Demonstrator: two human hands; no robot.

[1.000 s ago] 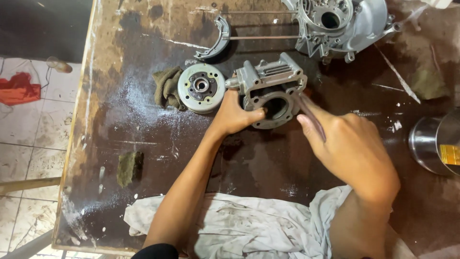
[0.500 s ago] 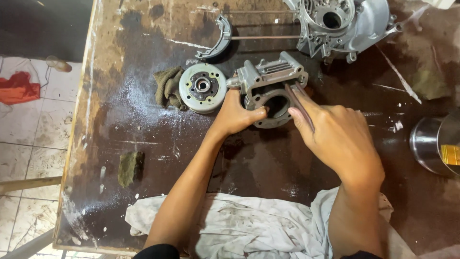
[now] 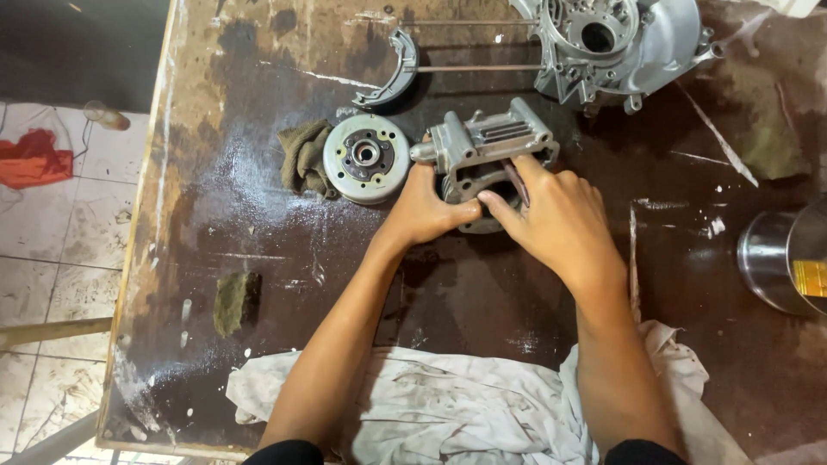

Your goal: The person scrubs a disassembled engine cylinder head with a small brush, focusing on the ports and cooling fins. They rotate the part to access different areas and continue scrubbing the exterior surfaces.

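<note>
Grey engine cylinder (image 3: 482, 146), left hand (image 3: 424, 207), right hand (image 3: 551, 220)

Bare dark wooden tabletop (image 3: 224, 207) lies open left of the round grey metal flywheel (image 3: 366, 158). Ahead, the curved brake shoe (image 3: 389, 71) and silver aluminium crankcase (image 3: 616, 43) obstruct. Right, a steel cylindrical can (image 3: 775, 258); near edge, crumpled white rag (image 3: 431, 413).

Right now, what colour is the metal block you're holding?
Silvery grey metal block, seen best from the head camera.
</note>
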